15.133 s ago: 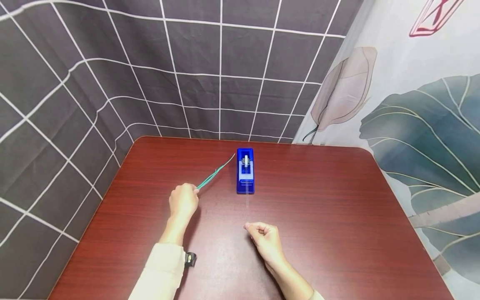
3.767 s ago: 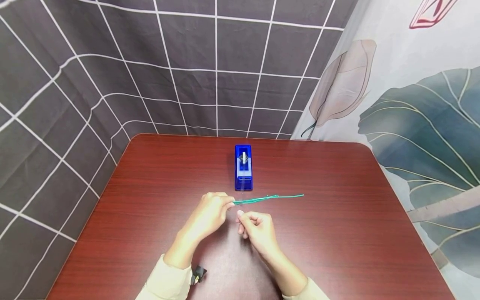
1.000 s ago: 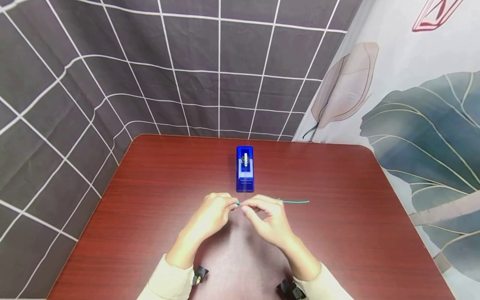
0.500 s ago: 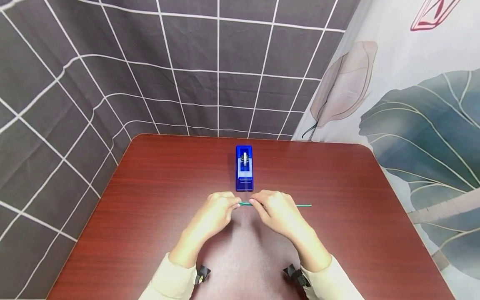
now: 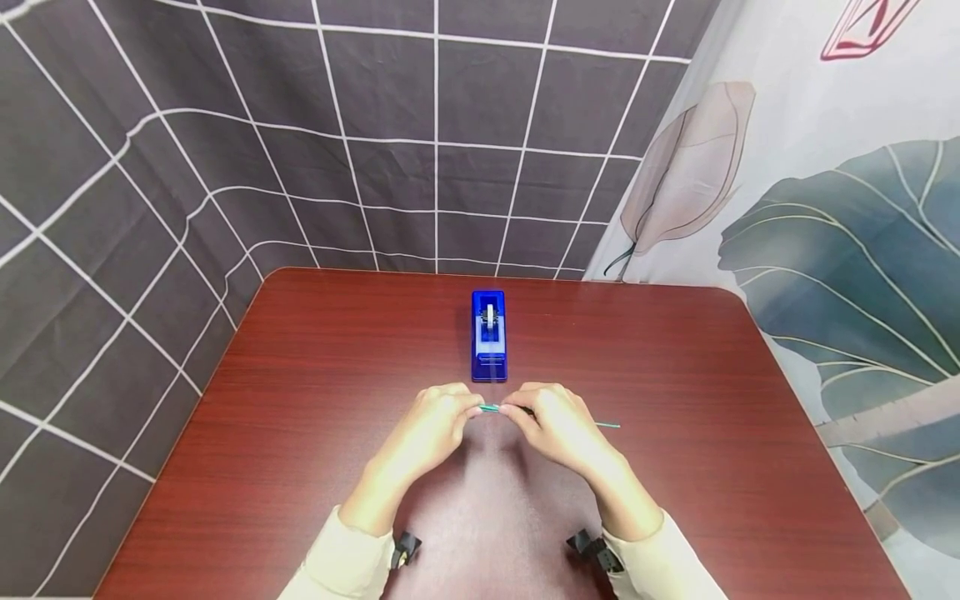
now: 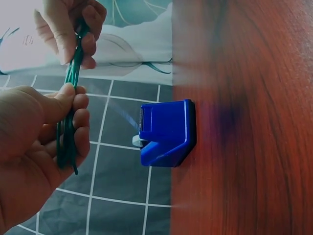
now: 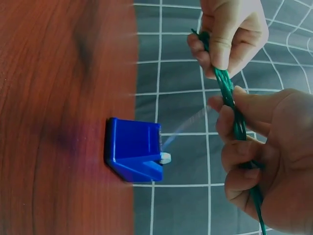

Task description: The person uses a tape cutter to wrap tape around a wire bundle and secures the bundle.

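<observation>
A folded bundle of thin green wire [image 6: 73, 73] is stretched between the two hands, just in front of the blue tape dispenser [image 5: 489, 337]. My left hand [image 5: 431, 421] pinches one end of the bundle between thumb and fingers. Close by, my right hand [image 5: 555, 421] pinches it further along, and a loose wire end sticks out past that hand. In the right wrist view a clear strip of tape [image 7: 188, 122] runs from the dispenser up to the bundle near the right fingertips. Whether tape goes round the wire is hidden by the fingers.
The dispenser stands upright on the reddish-brown table [image 5: 637, 358], a small white roll in it. Behind the table hangs a grey checked curtain [image 5: 382, 167]; a white leaf-patterned one [image 5: 690, 183] is at the right. Black wrist straps [image 5: 405, 550] show at the sleeves.
Earlier the left hand held the wire off left while the right pulled tape out. Both hands then met at the tape; lately the right hand took hold of the bundle, and its loose end dipped.
</observation>
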`<action>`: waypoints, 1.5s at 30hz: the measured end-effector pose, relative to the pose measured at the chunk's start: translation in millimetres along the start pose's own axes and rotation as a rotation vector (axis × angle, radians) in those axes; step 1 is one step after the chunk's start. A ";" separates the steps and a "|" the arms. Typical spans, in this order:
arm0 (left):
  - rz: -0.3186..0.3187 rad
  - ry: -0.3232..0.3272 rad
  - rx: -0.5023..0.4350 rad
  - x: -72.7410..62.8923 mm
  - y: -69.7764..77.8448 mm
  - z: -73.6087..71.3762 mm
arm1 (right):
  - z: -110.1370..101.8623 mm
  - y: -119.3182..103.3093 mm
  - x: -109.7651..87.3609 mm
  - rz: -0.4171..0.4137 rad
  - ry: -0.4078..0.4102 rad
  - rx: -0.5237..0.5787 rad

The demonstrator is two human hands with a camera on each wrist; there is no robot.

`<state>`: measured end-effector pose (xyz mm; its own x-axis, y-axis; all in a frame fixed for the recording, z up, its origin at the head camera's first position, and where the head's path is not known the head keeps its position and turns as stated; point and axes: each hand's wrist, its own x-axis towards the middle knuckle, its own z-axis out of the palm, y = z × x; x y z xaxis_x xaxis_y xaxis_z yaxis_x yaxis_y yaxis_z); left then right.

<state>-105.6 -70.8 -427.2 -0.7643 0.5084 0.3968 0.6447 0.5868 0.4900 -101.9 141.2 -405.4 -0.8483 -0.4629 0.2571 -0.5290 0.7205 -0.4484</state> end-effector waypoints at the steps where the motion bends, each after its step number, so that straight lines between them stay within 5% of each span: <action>1: -0.003 -0.004 -0.003 0.2 0.0 -0.2 | 0.4 0.1 -0.1 -0.002 0.008 0.002; 17: -0.059 -0.077 -0.010 7.5 2.0 -4.0 | 7.1 4.5 -1.2 -0.056 0.097 -0.005; 34: -0.005 0.183 -0.037 4.4 -4.5 13.4 | 12.8 7.4 0.2 -0.070 0.148 -0.039; 45: -0.002 0.231 -0.015 0.8 -4.5 14.9 | 12.6 6.2 2.3 -0.073 0.092 -0.052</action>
<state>-108.9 -63.6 -440.6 -0.7498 0.3483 0.5625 0.6443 0.5775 0.5013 -106.9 138.1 -418.4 -0.8049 -0.4672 0.3658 -0.5875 0.7137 -0.3813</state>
